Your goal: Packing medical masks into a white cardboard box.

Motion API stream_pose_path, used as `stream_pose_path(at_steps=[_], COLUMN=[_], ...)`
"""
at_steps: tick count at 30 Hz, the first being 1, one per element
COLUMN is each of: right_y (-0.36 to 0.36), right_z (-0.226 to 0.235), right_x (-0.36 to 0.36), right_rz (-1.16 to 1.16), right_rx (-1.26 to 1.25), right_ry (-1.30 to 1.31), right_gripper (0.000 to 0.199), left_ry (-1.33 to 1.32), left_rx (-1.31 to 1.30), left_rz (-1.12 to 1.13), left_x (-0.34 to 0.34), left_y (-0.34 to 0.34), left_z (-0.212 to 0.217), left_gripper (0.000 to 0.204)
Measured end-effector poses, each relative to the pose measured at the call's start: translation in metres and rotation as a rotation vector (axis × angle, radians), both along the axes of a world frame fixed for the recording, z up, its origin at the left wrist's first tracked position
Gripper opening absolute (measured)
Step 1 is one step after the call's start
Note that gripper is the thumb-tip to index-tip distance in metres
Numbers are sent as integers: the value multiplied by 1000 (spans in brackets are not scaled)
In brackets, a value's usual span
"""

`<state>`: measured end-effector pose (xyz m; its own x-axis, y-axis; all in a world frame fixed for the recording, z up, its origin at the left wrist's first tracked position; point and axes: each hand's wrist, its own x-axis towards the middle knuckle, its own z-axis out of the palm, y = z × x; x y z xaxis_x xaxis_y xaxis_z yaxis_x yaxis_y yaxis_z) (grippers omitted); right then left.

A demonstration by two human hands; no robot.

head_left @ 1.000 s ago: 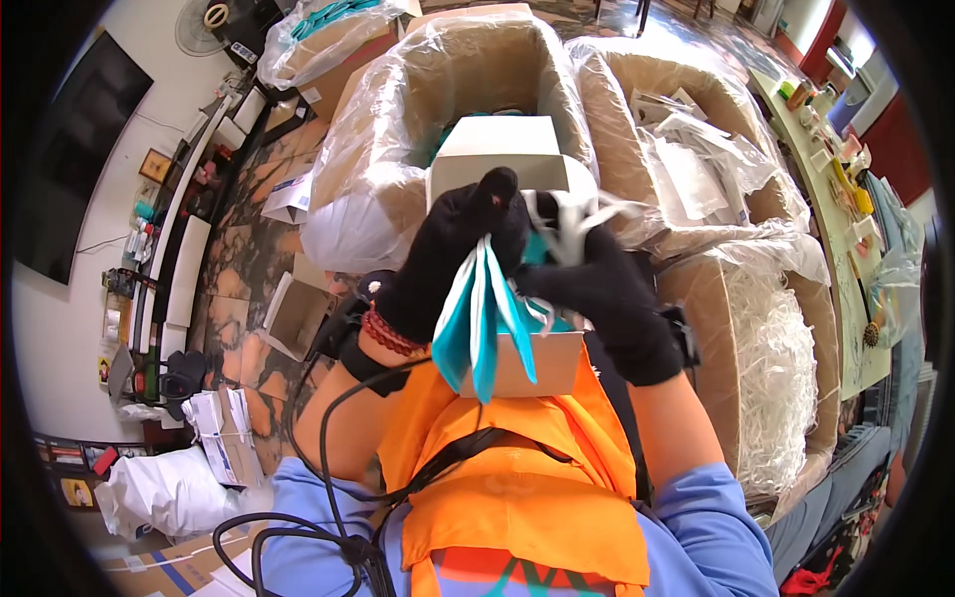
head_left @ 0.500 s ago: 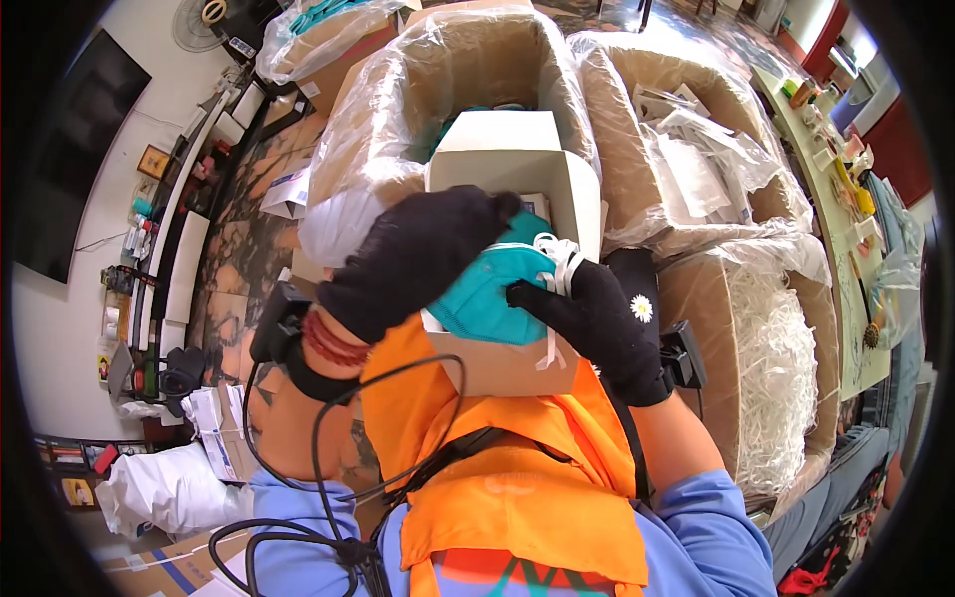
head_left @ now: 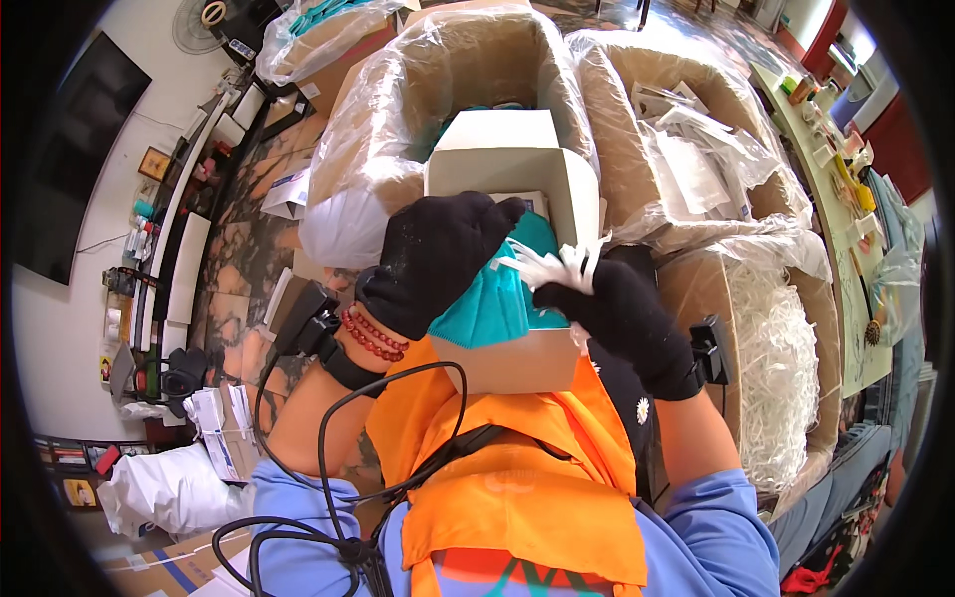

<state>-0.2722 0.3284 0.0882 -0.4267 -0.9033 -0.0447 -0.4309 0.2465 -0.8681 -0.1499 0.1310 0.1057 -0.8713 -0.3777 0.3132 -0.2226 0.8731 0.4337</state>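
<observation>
Since a moment ago my left hand [head_left: 438,259] has pressed the teal face masks [head_left: 487,298] flatter into the open white box [head_left: 502,154], and my right hand [head_left: 617,313] has pulled back a little toward me. Both hands wear black gloves. My left palm lies spread over the masks, fingers reaching toward the box's far wall. My right hand pinches the white ear loops [head_left: 552,267] at the masks' right edge, closed on them. The box rests against my orange vest [head_left: 517,478], in front of a plastic-lined carton [head_left: 398,119]. Another carton on my right holds shredded white paper [head_left: 786,378].
</observation>
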Motion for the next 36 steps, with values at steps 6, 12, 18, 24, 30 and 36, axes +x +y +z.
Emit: stream_pose_path(at_steps=[6, 12, 18, 24, 30, 36], right_y=[-17, -53, -31, 1, -48, -68], right_z=[-8, -1, 11, 11, 18, 17], right_x=[26, 37, 55, 82, 55, 43], right_rz=[-25, -314, -313, -206, -166, -416], right_rx=[-524, -789, -687, -382, -260, -346], right_ry=[-260, -114, -152, 47, 155, -502], right_gripper=[39, 27, 27, 20, 42, 31], left_ry=[131, 266, 259, 659, 529, 517], left_rx=[-396, 44, -19, 1423, 1741, 1045], left_rz=[-247, -331, -338, 305, -483, -39], left_x=[-7, -41, -52, -18, -15, -17], left_y=[-18, -17, -34, -141, -90, -20], left_z=[-30, -46, -50, -22, -28, -41], left_gripper=[33, 19, 13, 35, 30, 38])
